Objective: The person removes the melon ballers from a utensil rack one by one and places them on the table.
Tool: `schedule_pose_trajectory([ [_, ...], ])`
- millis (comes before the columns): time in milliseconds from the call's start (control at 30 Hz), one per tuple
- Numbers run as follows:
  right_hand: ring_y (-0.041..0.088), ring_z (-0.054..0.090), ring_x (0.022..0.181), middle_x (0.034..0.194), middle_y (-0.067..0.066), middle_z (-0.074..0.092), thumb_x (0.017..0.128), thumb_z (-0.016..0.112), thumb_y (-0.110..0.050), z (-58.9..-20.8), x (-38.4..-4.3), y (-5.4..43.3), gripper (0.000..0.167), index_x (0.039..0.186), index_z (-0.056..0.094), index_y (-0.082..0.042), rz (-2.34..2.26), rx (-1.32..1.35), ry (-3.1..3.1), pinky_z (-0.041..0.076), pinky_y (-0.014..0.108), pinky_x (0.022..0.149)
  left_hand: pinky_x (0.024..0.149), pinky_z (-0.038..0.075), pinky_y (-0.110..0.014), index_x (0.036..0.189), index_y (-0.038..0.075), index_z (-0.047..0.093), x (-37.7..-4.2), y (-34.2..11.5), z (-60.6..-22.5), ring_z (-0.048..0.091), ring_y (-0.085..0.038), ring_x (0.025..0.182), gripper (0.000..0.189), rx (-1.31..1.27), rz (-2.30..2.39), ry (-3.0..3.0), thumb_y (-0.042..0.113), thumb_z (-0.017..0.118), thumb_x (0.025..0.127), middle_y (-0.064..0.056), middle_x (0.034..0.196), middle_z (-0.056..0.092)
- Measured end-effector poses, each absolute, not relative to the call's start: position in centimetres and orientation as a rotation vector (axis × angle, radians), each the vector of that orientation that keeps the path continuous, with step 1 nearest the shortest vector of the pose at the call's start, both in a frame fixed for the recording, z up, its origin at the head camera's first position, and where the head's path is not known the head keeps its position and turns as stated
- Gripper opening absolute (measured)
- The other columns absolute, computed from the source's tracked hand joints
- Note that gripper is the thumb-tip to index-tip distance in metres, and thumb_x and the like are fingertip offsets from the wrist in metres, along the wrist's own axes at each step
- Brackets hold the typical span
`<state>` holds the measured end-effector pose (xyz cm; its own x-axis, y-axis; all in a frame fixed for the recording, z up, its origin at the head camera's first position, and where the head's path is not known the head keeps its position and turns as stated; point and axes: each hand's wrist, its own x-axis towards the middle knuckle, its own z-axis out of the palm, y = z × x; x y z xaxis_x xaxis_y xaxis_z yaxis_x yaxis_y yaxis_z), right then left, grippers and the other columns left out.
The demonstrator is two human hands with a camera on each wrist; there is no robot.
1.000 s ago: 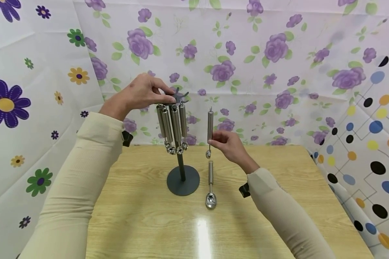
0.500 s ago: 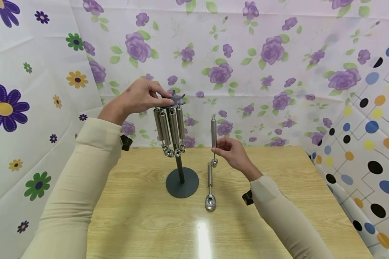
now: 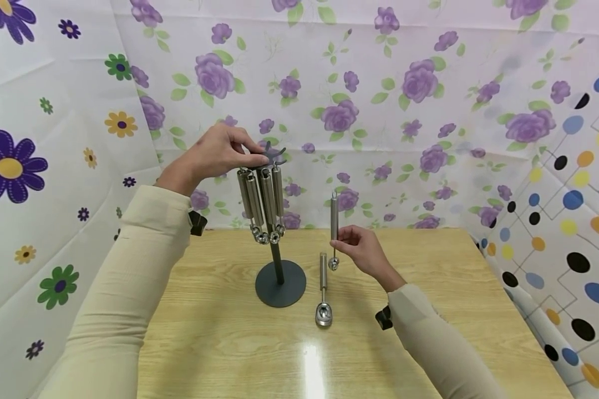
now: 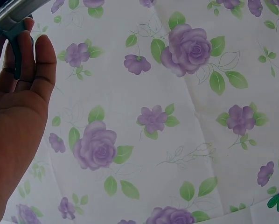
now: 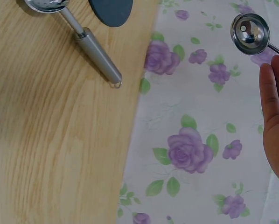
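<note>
In the head view my left hand [image 3: 223, 149] pinches a hooked arm of a dark utensil stand's top [image 3: 274, 157]. Several steel utensils [image 3: 259, 199] with thick cylindrical handles and small bowls hang below it. The left wrist view shows my fingers [image 4: 42, 65] around the dark hook, with a steel handle [image 4: 20, 11] close above. My right hand [image 3: 361, 249] pinches a steel scoop [image 3: 334, 221] low on its handle, upright with the bowl down. Its round bowl [image 5: 250, 33] shows in the right wrist view. Another steel scoop [image 3: 323, 288] lies on the table beside the stand.
The stand's round base [image 3: 280, 284] rests on a wooden table [image 3: 229, 343]. Flower-printed cloth [image 3: 379, 111] rises behind the table, with a daisy cloth [image 3: 55, 166] at left and a dotted cloth [image 3: 569, 221] at right.
My right hand has lowered the scoop and moved it slightly right, away from the stand. My left hand keeps its hold on the stand's top.
</note>
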<state>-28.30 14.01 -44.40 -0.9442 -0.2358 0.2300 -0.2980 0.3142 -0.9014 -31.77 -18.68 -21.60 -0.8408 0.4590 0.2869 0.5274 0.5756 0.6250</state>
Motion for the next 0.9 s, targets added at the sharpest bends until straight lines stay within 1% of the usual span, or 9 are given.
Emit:
schedule_pose_trajectory([
  [167, 0.039, 0.064, 0.088, 0.098, 0.016, 0.068, 0.094, 0.072, -0.010, -45.4, -28.1, 14.1, 0.023, 0.109, 0.067, 0.006, 1.761, 0.475, -2.506, 0.052, 0.029, 0.071, 0.064, 0.040, -0.028, 0.105, 0.007, 0.080, -31.7, -18.6, -21.6, 0.051, -0.019, 0.072, 0.021, -0.841, -1.132, -2.706, 0.021, 0.078, 0.089, -0.004, 0.094, 0.069],
  [233, 0.040, 0.064, 0.088, 0.097, 0.017, 0.068, 0.094, 0.071, -0.007, -44.9, -27.4, 14.0, 0.021, 0.108, 0.066, 0.008, 1.756, 0.461, -2.516, 0.052, 0.029, 0.071, 0.064, 0.041, -0.028, 0.106, 0.007, 0.080, -31.6, -18.6, -21.6, 0.051, -0.019, 0.073, 0.021, -0.836, -1.134, -2.707, 0.021, 0.078, 0.090, -0.004, 0.094, 0.069],
  [300, 0.036, 0.064, 0.085, 0.096, 0.017, 0.068, 0.094, 0.071, -0.005, -44.5, -26.6, 13.8, 0.020, 0.107, 0.065, 0.009, 1.737, 0.439, -2.536, 0.052, 0.028, 0.071, 0.065, 0.041, -0.028, 0.106, 0.007, 0.080, -31.6, -18.6, -21.6, 0.051, -0.020, 0.074, 0.021, -0.830, -1.134, -2.707, 0.020, 0.078, 0.090, -0.004, 0.094, 0.069],
  [400, 0.023, 0.063, 0.082, 0.094, 0.014, 0.067, 0.094, 0.070, -0.004, -43.9, -25.5, 13.7, 0.020, 0.107, 0.065, 0.009, 1.715, 0.410, -2.562, 0.052, 0.026, 0.071, 0.065, 0.041, -0.028, 0.106, 0.007, 0.080, -31.6, -18.6, -21.6, 0.051, -0.020, 0.075, 0.021, -0.828, -1.137, -2.703, 0.020, 0.078, 0.090, -0.004, 0.093, 0.069],
  [500, 0.015, 0.062, 0.080, 0.095, 0.013, 0.066, 0.094, 0.071, -0.006, -44.6, -25.3, 13.8, 0.021, 0.109, 0.065, 0.008, 1.731, 0.376, -2.571, 0.052, 0.026, 0.072, 0.064, 0.040, -0.028, 0.105, 0.006, 0.080, -31.6, -18.7, -21.7, 0.051, -0.020, 0.074, 0.020, -0.829, -1.142, -2.699, 0.019, 0.078, 0.090, -0.004, 0.092, 0.069],
  [567, 0.014, 0.062, 0.080, 0.095, 0.012, 0.066, 0.094, 0.071, -0.006, -45.3, -25.3, 14.0, 0.022, 0.109, 0.065, 0.009, 1.748, 0.365, -2.567, 0.053, 0.028, 0.073, 0.064, 0.040, -0.028, 0.105, 0.006, 0.080, -31.6, -18.7, -21.8, 0.051, -0.019, 0.073, 0.020, -0.834, -1.144, -2.693, 0.019, 0.078, 0.089, -0.004, 0.093, 0.069],
  [733, 0.015, 0.063, 0.081, 0.096, 0.012, 0.067, 0.093, 0.073, -0.009, -48.8, -26.9, 14.7, 0.025, 0.110, 0.066, 0.007, 1.799, 0.295, -2.562, 0.055, 0.034, 0.076, 0.064, 0.041, -0.028, 0.105, 0.006, 0.080, -31.6, -18.7, -21.8, 0.052, -0.019, 0.074, 0.020, -0.839, -1.147, -2.689, 0.019, 0.079, 0.089, -0.004, 0.093, 0.069],
  [800, 0.015, 0.063, 0.083, 0.098, 0.012, 0.068, 0.092, 0.074, -0.012, -50.2, -27.4, 15.0, 0.027, 0.111, 0.067, 0.006, 1.815, 0.260, -2.557, 0.055, 0.035, 0.077, 0.065, 0.041, -0.028, 0.105, 0.006, 0.080, -31.6, -18.8, -21.8, 0.051, -0.019, 0.075, 0.021, -0.836, -1.146, -2.691, 0.019, 0.079, 0.089, -0.004, 0.093, 0.069],
  [900, 0.015, 0.064, 0.084, 0.098, 0.011, 0.067, 0.091, 0.076, -0.015, -51.1, -27.5, 15.2, 0.028, 0.110, 0.067, 0.004, 1.827, 0.226, -2.544, 0.055, 0.031, 0.076, 0.065, 0.041, -0.028, 0.104, 0.006, 0.080, -31.8, -18.8, -21.8, 0.051, -0.020, 0.075, 0.020, -0.837, -1.139, -2.690, 0.019, 0.079, 0.089, -0.004, 0.093, 0.069],
])
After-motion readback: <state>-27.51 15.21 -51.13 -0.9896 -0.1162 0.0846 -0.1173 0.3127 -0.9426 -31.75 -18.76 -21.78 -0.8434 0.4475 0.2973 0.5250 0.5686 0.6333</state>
